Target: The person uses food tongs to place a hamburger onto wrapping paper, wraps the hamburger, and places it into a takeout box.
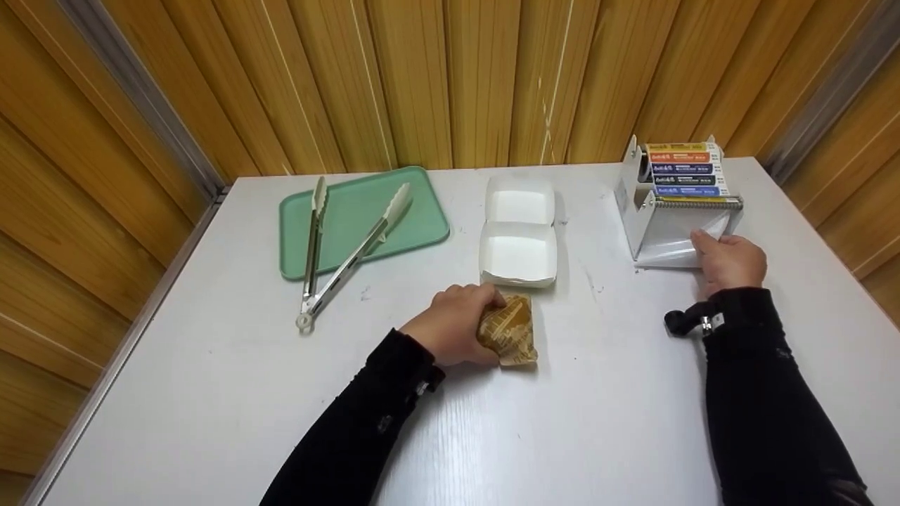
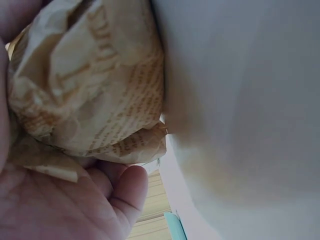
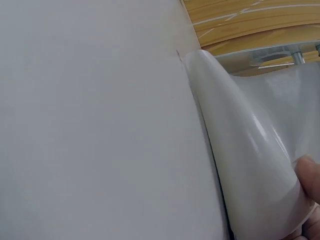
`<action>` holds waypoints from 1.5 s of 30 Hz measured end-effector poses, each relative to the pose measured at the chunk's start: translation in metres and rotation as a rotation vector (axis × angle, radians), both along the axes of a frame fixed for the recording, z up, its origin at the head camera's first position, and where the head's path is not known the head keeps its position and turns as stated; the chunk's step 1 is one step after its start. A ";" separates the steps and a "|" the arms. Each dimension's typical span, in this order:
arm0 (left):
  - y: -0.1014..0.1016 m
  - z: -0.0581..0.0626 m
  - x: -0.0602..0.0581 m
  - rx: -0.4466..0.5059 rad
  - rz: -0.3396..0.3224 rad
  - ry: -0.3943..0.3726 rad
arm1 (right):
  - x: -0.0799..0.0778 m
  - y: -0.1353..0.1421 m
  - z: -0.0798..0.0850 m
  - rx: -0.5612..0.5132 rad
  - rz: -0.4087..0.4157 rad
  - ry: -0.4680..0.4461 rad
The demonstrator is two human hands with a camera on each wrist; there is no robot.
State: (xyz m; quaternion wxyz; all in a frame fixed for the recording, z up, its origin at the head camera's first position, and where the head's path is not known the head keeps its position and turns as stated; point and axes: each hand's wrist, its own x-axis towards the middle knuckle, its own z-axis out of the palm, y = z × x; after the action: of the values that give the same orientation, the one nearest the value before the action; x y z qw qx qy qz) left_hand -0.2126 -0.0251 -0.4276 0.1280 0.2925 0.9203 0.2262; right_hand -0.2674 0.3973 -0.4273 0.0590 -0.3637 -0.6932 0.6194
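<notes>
On the table's middle, my left hand grips a paper-wrapped burger from its left side. Brown printed wrapper hides the inside, and the fingers curl round it in the left wrist view. Just beyond it lies an opened white clamshell box. At the right, my right hand pinches the glossy whitish backing paper hanging from the front of a label dispenser. That paper bends into a curve by the thumb in the right wrist view. Several coloured label rolls sit in the dispenser.
A green tray lies at the back left. Metal tongs rest partly on it, spread apart, their hinge end on the white table. Wood-patterned walls stand behind the table and at both sides.
</notes>
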 end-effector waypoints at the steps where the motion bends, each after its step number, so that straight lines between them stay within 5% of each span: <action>1: 0.000 0.000 0.000 0.000 0.000 0.002 | 0.000 0.001 0.000 0.020 0.013 -0.018; 11: -0.001 0.001 0.000 0.006 -0.004 0.004 | 0.004 0.006 0.000 0.240 0.126 -0.113; 18: -0.001 0.001 0.002 0.006 -0.014 0.006 | 0.012 0.012 0.005 0.404 0.324 -0.218; 20: 0.000 0.000 0.002 0.010 -0.012 0.005 | 0.017 0.009 0.009 0.433 0.317 -0.216; 22: 0.000 0.000 0.002 0.013 -0.010 0.002 | 0.022 0.002 0.012 0.486 0.240 -0.153; 25: 0.000 0.001 0.002 0.023 -0.001 -0.005 | 0.023 -0.013 0.020 0.629 0.100 0.066; 29: 0.000 0.001 0.001 0.036 0.012 -0.024 | 0.016 -0.027 0.028 0.902 0.162 0.287; 34: -0.003 0.000 0.000 0.036 0.013 -0.049 | 0.006 -0.030 0.031 1.076 0.299 0.260; 41: -0.009 0.002 -0.003 0.050 -0.007 -0.088 | -0.001 -0.022 0.029 1.114 0.255 0.266; 45: -0.014 0.001 -0.005 0.065 -0.009 -0.120 | -0.003 -0.022 0.028 1.034 0.194 0.306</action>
State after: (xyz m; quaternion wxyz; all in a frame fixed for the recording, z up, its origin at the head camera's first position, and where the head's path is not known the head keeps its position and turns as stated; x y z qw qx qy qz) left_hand -0.2175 -0.0394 -0.4262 0.1745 0.2865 0.9018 0.2725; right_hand -0.2708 0.3758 -0.3992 0.2731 -0.1273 -0.9212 0.2462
